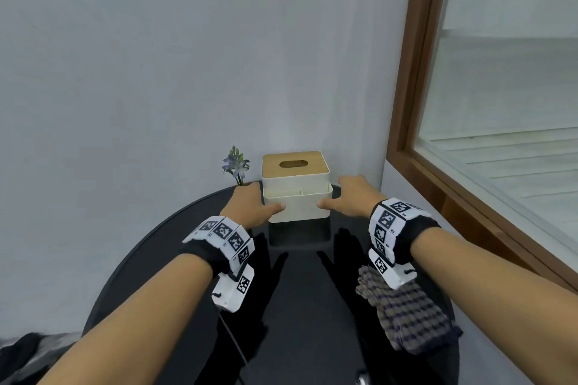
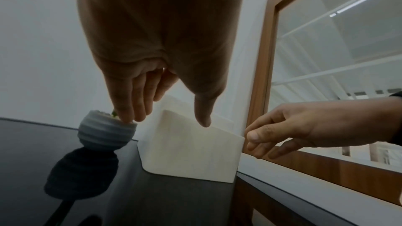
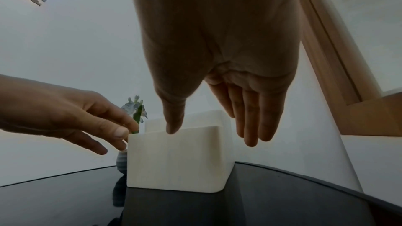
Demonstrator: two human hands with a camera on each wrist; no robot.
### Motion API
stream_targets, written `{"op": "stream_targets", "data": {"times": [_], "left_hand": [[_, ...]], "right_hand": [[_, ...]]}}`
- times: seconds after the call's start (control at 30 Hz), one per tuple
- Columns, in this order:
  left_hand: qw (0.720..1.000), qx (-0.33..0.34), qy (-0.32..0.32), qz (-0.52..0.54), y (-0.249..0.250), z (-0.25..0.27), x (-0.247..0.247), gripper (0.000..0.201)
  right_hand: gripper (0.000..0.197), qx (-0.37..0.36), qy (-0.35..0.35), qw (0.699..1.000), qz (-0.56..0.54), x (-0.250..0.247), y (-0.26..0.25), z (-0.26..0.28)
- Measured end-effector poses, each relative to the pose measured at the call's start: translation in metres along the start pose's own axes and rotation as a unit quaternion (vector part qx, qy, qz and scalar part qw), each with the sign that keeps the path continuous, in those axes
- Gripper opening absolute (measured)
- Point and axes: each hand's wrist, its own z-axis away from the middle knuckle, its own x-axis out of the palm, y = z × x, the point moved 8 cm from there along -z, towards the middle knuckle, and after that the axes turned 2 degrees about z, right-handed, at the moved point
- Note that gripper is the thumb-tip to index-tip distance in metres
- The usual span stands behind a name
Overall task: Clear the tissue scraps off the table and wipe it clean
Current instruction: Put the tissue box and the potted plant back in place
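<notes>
A cream tissue box [image 1: 297, 205] with a wooden slotted lid stands at the far edge of the round black table [image 1: 297, 291]. My left hand [image 1: 250, 206] is at its left side and my right hand [image 1: 350, 197] at its right side. The fingers of both are straight and spread, and both thumbs point at the front face. The wrist views do not show whether they touch the box [image 2: 191, 152]. A checked cloth [image 1: 406, 316] lies on the table under my right forearm. No tissue scraps show in any view.
A small ribbed grey vase [image 2: 106, 131] with a blue flower [image 1: 236, 162] stands just left of the box, by my left fingertips. A grey wall rises behind the table. A wood-framed window [image 1: 416, 103] runs along the right.
</notes>
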Motion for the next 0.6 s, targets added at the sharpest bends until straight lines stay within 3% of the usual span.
{"op": "stream_targets", "data": {"times": [0.17,0.3,0.6], "left_hand": [[1.000,-0.010,-0.011,-0.001,-0.004,-0.014,0.010,0.035],[1.000,-0.013,0.001,0.011,-0.007,-0.016,0.010,0.033],[1.000,-0.002,-0.006,0.008,-0.007,0.008,0.010,0.035]], "right_hand": [[0.038,-0.011,-0.031,0.999,-0.022,0.014,-0.002,-0.016],[0.027,-0.019,-0.014,0.999,-0.027,0.010,-0.003,-0.016],[0.032,-0.031,-0.042,0.999,0.006,0.003,0.001,0.013]]}}
